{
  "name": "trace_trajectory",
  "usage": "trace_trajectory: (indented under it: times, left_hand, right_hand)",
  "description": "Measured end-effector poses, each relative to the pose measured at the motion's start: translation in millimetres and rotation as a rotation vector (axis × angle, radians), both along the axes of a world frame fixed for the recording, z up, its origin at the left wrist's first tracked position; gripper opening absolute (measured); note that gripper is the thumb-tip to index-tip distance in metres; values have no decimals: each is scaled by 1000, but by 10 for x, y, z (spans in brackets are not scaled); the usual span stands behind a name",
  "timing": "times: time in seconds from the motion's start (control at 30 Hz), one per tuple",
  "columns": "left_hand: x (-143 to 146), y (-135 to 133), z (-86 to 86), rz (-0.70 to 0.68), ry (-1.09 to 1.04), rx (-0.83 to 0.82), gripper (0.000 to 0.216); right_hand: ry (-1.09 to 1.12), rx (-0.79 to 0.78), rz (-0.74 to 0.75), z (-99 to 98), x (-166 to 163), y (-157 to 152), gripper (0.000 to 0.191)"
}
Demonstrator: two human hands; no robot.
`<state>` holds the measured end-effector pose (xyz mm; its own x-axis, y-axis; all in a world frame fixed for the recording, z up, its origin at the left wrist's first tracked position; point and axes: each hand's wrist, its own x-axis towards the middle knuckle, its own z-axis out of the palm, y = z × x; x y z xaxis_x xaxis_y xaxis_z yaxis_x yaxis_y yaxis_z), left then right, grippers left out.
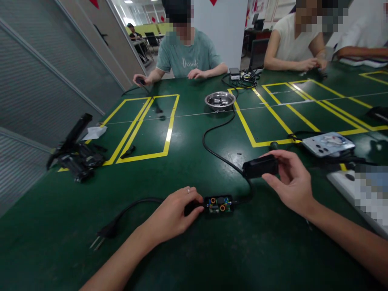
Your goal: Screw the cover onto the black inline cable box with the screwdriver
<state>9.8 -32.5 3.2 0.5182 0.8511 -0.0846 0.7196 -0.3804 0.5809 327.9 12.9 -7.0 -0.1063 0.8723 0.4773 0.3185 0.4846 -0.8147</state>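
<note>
Toward the near edge of the surface point(194, 258), the left hand point(178, 208) is pinching the cord point(142, 201) beside the open housing point(218, 215), apparently steadying it. The right hand point(292, 180) is gripping the cover point(260, 166), leaving the circuit board point(217, 206) exposed. Toward the far edge, a bowl point(218, 108) is holding parts point(218, 100).

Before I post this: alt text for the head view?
A person's left hand holds a black cable beside an open black case with an exposed circuit board; the right hand holds a black casing piece. The green table has yellow lines; farther back are a metal bowl and other people.
</note>
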Motion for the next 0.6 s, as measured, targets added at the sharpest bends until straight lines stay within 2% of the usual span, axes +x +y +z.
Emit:
trace_trajectory:
  times: [0.17, 0.23, 0.47, 0.6]
  left_hand:
    - [-12, -5, -48, -14, -15, -16, 13]
    - [-16, -4, -50, -19, -13, -11, 14]
    - [-9, -1, -40, -13, 1, -10, 15]
    - [-11, 1, -36, -13, -8, -15, 16]
  right_hand:
    - [-229, 68, 337, -1, -107, -199, 56]
    - [-307, 103, 416, 4, -135, -225, 60]
    - [-379, 71, 422, 18, -189, -241, 62]
    - [-434, 50, 450, 21, -223, -281, 69]
